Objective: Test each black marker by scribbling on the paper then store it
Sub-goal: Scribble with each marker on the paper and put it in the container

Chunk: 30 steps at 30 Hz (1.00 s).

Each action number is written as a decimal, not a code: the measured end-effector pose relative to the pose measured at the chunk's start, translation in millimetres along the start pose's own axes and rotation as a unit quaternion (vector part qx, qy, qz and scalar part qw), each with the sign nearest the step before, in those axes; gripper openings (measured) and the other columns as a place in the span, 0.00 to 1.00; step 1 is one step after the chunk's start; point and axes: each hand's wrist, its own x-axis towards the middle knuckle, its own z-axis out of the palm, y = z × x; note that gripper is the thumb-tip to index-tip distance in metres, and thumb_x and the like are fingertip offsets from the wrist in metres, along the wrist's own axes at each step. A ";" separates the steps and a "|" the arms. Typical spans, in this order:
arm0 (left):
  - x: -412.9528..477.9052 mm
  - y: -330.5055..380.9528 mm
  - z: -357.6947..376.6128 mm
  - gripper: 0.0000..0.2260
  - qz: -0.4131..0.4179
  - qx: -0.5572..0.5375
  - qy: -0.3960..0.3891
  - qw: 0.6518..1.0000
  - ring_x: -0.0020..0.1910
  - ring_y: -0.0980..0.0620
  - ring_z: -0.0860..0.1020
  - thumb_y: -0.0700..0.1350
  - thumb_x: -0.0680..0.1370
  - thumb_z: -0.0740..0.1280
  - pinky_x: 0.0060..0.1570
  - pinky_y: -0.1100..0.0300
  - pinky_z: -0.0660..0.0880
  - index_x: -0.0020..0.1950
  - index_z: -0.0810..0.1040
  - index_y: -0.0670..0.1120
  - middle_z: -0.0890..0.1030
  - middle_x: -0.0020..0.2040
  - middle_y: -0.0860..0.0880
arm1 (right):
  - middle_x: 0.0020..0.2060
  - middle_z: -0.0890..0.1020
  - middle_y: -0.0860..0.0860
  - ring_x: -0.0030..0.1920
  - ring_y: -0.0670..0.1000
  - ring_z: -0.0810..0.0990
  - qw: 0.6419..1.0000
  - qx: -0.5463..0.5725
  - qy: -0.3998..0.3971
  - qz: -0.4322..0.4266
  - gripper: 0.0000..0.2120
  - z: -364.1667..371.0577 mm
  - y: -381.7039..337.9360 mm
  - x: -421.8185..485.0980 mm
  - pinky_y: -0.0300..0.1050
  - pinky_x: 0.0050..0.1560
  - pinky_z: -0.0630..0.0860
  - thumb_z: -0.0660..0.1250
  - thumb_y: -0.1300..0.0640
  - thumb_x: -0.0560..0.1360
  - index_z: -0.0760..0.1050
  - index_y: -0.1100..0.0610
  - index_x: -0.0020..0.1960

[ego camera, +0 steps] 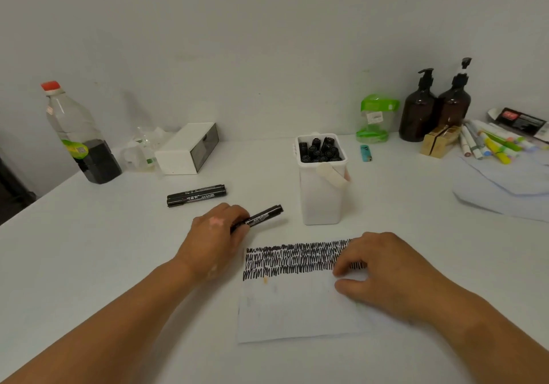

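While the left hand [218,236] lies knuckles-up on the desk [104,264], just left of the paper [297,309], its fingers [239,215] are curled round a black marker [263,216]. The marker barrel sticks out to the far right, toward the white tub [322,196]. Can't tell whether the gripped end is capped. The left forearm comes in from the near left corner.

Right hand [386,273]: palm down on the right part of the paper, fingers loosely bent, thumb apart from them, fingertips [341,267] touching the sheet at the right end of the scribble rows [291,260]. Nothing visibly held. The right forearm enters from the near right.

The paper lies flat near centre; black zigzag rows fill its far strip, and the near part is mostly blank.

The white tub stands just beyond the paper, packed with upright black markers [319,150]. Two more black markers [196,195] lie side by side on the desk, far-left of the left hand.

Along the wall:
- far left: clear bottle with red cap [78,134], white box [187,148]
- far right: blue lighter [366,153], two brown pump bottles [436,110], pile of coloured pens [493,144]
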 end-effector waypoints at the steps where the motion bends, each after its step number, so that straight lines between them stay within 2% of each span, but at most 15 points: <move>1: 0.8 8.9 0.7 0.08 0.012 -0.019 0.001 1.000 0.45 0.52 0.75 0.46 0.80 0.66 0.49 0.58 0.71 0.58 0.79 0.49 0.76 0.46 0.54 | 0.36 0.78 0.31 0.43 0.31 0.75 1.000 -0.003 -0.001 0.017 0.05 -4.9 4.1 -0.7 0.28 0.49 0.71 0.75 0.43 0.67 0.83 0.39 0.42; 2: 1.6 17.3 1.1 0.08 0.025 -0.036 -0.001 0.999 0.45 0.53 0.75 0.46 0.81 0.66 0.47 0.61 0.69 0.59 0.79 0.49 0.76 0.46 0.53 | 0.35 0.77 0.31 0.42 0.30 0.75 0.999 -0.006 -0.003 0.033 0.03 -9.9 8.6 -1.7 0.26 0.46 0.70 0.76 0.44 0.66 0.82 0.38 0.39; 4: 2.6 32.2 0.3 0.08 0.054 -0.062 -0.015 0.996 0.42 0.57 0.73 0.47 0.81 0.65 0.43 0.68 0.66 0.59 0.78 0.51 0.77 0.45 0.54 | 0.35 0.79 0.32 0.40 0.31 0.76 0.998 -0.009 -0.004 0.064 0.08 -18.5 17.9 -3.4 0.25 0.42 0.69 0.77 0.45 0.65 0.79 0.35 0.34; 6: 2.6 44.8 -1.1 0.07 0.082 -0.093 -0.036 0.992 0.40 0.58 0.73 0.48 0.82 0.63 0.40 0.71 0.67 0.59 0.76 0.52 0.77 0.42 0.55 | 0.35 0.80 0.34 0.40 0.34 0.77 0.996 -0.008 -0.001 0.093 0.09 -24.6 26.6 -4.7 0.26 0.40 0.70 0.79 0.46 0.64 0.79 0.35 0.33; 8: 1.4 55.2 -0.2 0.05 0.095 -0.124 -0.054 0.986 0.38 0.56 0.72 0.49 0.83 0.61 0.37 0.69 0.67 0.58 0.74 0.54 0.77 0.38 0.54 | 0.34 0.81 0.34 0.40 0.34 0.78 0.994 -0.010 -0.001 0.109 0.09 -28.5 31.1 -6.1 0.26 0.39 0.70 0.79 0.47 0.63 0.79 0.35 0.33; 10: -1.4 62.4 3.3 0.04 0.085 -0.156 -0.068 0.982 0.36 0.54 0.72 0.50 0.83 0.59 0.35 0.65 0.68 0.58 0.70 0.55 0.77 0.37 0.52 | 0.35 0.81 0.29 0.41 0.32 0.77 0.995 -0.001 0.011 0.096 0.10 -28.5 30.1 -6.4 0.26 0.40 0.70 0.78 0.48 0.64 0.79 0.35 0.34; 11: -3.6 65.0 5.2 0.05 0.079 -0.171 -0.073 0.979 0.36 0.54 0.72 0.51 0.83 0.58 0.35 0.65 0.69 0.58 0.69 0.55 0.76 0.37 0.52 | 0.36 0.81 0.27 0.39 0.34 0.78 0.996 0.021 0.029 0.084 0.10 -26.9 26.9 -6.1 0.27 0.40 0.70 0.78 0.49 0.65 0.79 0.35 0.36; 13: -8.0 69.1 8.2 0.05 0.080 -0.191 -0.079 0.975 0.37 0.55 0.73 0.52 0.83 0.57 0.36 0.66 0.69 0.58 0.69 0.55 0.75 0.37 0.54 | 0.38 0.84 0.33 0.33 0.41 0.76 0.989 0.108 0.070 0.067 0.08 -21.4 16.8 -3.5 0.32 0.38 0.72 0.78 0.47 0.67 0.81 0.37 0.44; 16: -14.6 73.5 9.4 0.08 0.106 -0.185 -0.073 0.974 0.40 0.58 0.74 0.52 0.83 0.56 0.38 0.70 0.67 0.58 0.72 0.55 0.74 0.39 0.59 | 0.38 0.87 0.43 0.34 0.46 0.79 0.962 0.254 0.085 0.047 0.12 -12.0 -3.9 2.2 0.35 0.37 0.74 0.77 0.46 0.70 0.80 0.40 0.52; 18: -17.8 75.6 9.9 0.10 0.119 -0.180 -0.073 0.974 0.41 0.57 0.74 0.54 0.82 0.55 0.39 0.69 0.68 0.57 0.74 0.53 0.75 0.41 0.59 | 0.36 0.86 0.46 0.31 0.43 0.78 0.936 0.341 0.082 0.036 0.11 -6.3 -16.6 4.0 0.32 0.34 0.72 0.76 0.46 0.71 0.80 0.41 0.52; 20: -19.7 76.7 11.1 0.12 0.124 -0.183 -0.076 0.972 0.40 0.56 0.74 0.54 0.82 0.55 0.39 0.63 0.70 0.56 0.74 0.52 0.76 0.41 0.57 | 0.34 0.85 0.47 0.29 0.41 0.78 0.907 0.412 0.085 0.036 0.08 -0.9 -25.9 4.9 0.30 0.32 0.71 0.75 0.50 0.71 0.82 0.43 0.50; 23: -22.4 77.7 11.7 0.11 0.134 -0.185 -0.073 0.971 0.38 0.57 0.72 0.54 0.83 0.55 0.38 0.62 0.70 0.55 0.74 0.51 0.75 0.40 0.59 | 0.35 0.85 0.50 0.30 0.42 0.78 0.879 0.464 0.093 0.052 0.06 5.3 -33.5 5.4 0.32 0.32 0.72 0.76 0.58 0.75 0.83 0.48 0.48; 26: -25.8 80.3 11.3 0.09 0.140 -0.195 -0.075 0.968 0.35 0.62 0.71 0.54 0.83 0.56 0.36 0.69 0.65 0.54 0.73 0.53 0.72 0.37 0.63 | 0.37 0.84 0.58 0.30 0.48 0.74 0.870 0.480 0.090 0.070 0.07 7.2 -37.6 5.3 0.37 0.30 0.71 0.75 0.59 0.74 0.83 0.48 0.46; 30: -27.5 82.8 10.4 0.06 0.141 -0.202 -0.087 0.965 0.33 0.61 0.70 0.54 0.84 0.55 0.33 0.70 0.62 0.53 0.71 0.57 0.71 0.35 0.63 | 0.36 0.84 0.60 0.29 0.50 0.71 0.861 0.497 0.084 0.070 0.06 7.0 -38.9 3.9 0.37 0.29 0.70 0.74 0.61 0.75 0.83 0.50 0.46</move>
